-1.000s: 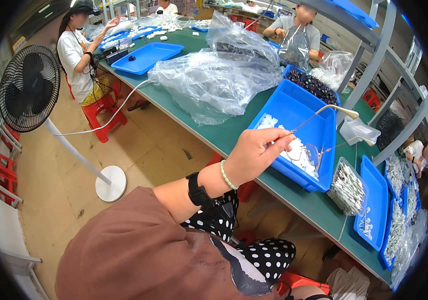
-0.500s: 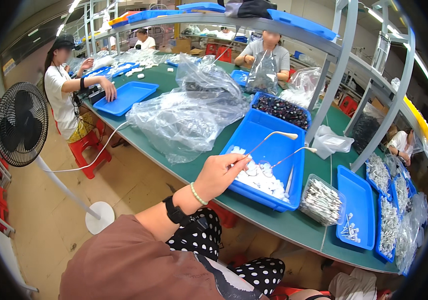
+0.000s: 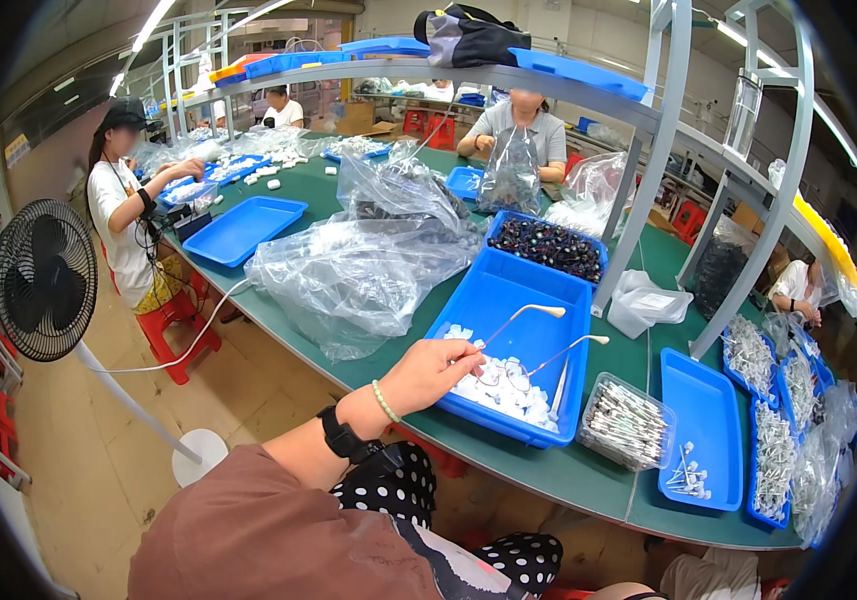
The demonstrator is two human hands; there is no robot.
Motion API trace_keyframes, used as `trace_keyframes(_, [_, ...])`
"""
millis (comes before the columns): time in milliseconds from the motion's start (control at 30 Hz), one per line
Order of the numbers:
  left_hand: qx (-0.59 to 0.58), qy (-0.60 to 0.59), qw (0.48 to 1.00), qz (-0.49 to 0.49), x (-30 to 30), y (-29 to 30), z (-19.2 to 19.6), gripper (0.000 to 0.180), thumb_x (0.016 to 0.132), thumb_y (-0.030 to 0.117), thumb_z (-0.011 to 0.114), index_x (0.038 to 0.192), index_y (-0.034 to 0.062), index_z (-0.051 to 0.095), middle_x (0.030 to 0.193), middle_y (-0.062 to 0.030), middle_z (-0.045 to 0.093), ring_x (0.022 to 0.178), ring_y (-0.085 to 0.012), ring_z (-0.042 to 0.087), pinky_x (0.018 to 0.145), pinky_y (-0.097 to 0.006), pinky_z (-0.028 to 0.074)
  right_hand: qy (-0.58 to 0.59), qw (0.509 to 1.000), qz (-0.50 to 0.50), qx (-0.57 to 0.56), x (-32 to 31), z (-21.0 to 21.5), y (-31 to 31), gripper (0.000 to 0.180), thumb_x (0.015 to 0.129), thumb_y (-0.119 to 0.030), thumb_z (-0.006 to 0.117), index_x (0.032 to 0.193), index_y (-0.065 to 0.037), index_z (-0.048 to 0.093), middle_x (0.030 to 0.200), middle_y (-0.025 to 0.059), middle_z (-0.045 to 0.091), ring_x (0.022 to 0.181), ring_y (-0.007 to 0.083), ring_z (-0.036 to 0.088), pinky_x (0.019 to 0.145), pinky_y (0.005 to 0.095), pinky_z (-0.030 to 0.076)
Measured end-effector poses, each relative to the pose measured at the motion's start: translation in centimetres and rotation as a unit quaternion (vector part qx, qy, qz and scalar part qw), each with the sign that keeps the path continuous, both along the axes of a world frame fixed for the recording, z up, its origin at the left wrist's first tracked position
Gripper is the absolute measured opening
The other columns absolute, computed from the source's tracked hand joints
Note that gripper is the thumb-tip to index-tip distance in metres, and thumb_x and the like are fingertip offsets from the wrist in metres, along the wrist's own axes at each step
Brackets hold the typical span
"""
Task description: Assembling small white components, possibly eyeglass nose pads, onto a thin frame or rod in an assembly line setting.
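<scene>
My left hand (image 3: 419, 380) pinches a pair of thin-framed eyeglasses (image 3: 547, 311) near one hinge, thumb and fingers closed on it. Both temples are unfolded and point away to the right, with pale tips. The glasses are held over a blue tray (image 3: 524, 285) whose near part holds many small white pieces (image 3: 514, 402). Along that tray's right side lies a slim, pointed metal tool (image 3: 560, 392), perhaps tweezers. My right hand is out of the picture.
Right of the tray stands a clear box (image 3: 629, 425) of thin white-ended sticks, then another blue tray (image 3: 699, 400). Behind is a tray of dark small parts (image 3: 549, 247). Large plastic bags (image 3: 349, 275) lie left. A grey shelf frame (image 3: 654, 160) rises over the table; a fan (image 3: 46, 280) stands left.
The view has shifted slightly, while my left hand keeps its pinch on the eyeglasses. At the far left, a co-worker's hand has moved from the blue tray back toward the white parts.
</scene>
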State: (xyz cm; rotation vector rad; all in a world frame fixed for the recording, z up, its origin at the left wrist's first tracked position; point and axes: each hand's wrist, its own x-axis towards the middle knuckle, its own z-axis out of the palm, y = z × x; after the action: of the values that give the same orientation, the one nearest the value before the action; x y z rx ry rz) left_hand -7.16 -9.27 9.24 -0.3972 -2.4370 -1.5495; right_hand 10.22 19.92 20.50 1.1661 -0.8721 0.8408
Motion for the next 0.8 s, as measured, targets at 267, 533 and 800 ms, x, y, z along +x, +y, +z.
trace_keyframes(267, [-0.042, 0.002, 0.999, -0.025, -0.8, 0.0, -0.3, 0.022, 0.092, 0.02, 0.055, 0.098, 0.0015, 0.066, 0.087, -0.0059, 0.069, 0.077, -0.0135, 0.059, 0.072, -0.027, 0.046, -0.061, 0.998, -0.012, 0.02, -1.0, 0.1, -0.2, 0.017, 0.073, 0.011, 0.06, 0.074, -0.001, 0.048, 0.06, 0.005, 0.053, 0.044, 0.0124, 0.05, 0.045, 0.0231, 0.041])
trace_keyframes(533, [-0.015, -0.036, 0.998, -0.049, -0.4, -0.4, 0.2, 0.023, 0.093, 0.017, 0.053, 0.102, -0.0009, 0.064, 0.095, -0.006, 0.068, 0.088, -0.0112, 0.059, 0.081, -0.026, 0.046, -0.082, 0.995, -0.016, 0.062, -1.3, -1.0, 1.5, 0.044, 0.086, -0.008, 0.058, 0.125, -0.004, 0.04, 0.08, 0.011, 0.06, 0.059, 0.0208, 0.054, 0.053, 0.0311, 0.048])
trace_keyframes(800, [0.099, -0.019, 0.993, -0.059, -0.7, 0.1, -0.2, 0.022, 0.093, 0.017, 0.055, 0.101, -0.0008, 0.065, 0.092, -0.0057, 0.068, 0.087, -0.01, 0.06, 0.081, -0.024, 0.046, -0.349, 0.935, -0.027, 0.05, -3.9, -5.6, 2.9, 0.012, 0.082, -0.009, 0.062, 0.091, -0.006, 0.056, 0.07, 0.0064, 0.056, 0.059, 0.0186, 0.052, 0.056, 0.029, 0.041])
